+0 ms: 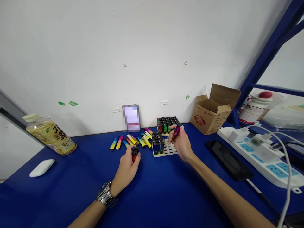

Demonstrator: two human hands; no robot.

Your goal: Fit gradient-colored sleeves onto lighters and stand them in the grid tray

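Observation:
My left hand (129, 163), with a metal watch on its wrist, is closed around a red lighter with a black top (135, 152) above the blue tabletop. My right hand (181, 142) grips what looks like a lighter in shiny purple and yellow (176, 132), over the right side of a white tray with round holes (169, 148). Several black-ended lighters (158, 144) stand upright in the tray's left part. Behind it, a second group of black-ended lighters (166, 122) is packed in rows. Loose shiny gradient-coloured sleeves (133, 139) lie left of the tray.
A propped phone (131, 117) leans on the wall. At left are a drink bottle (52, 134) and a white earbud case (42, 167). At right are an open cardboard box (211, 114), a black phone (229, 160) and a power strip (261, 161) with cables.

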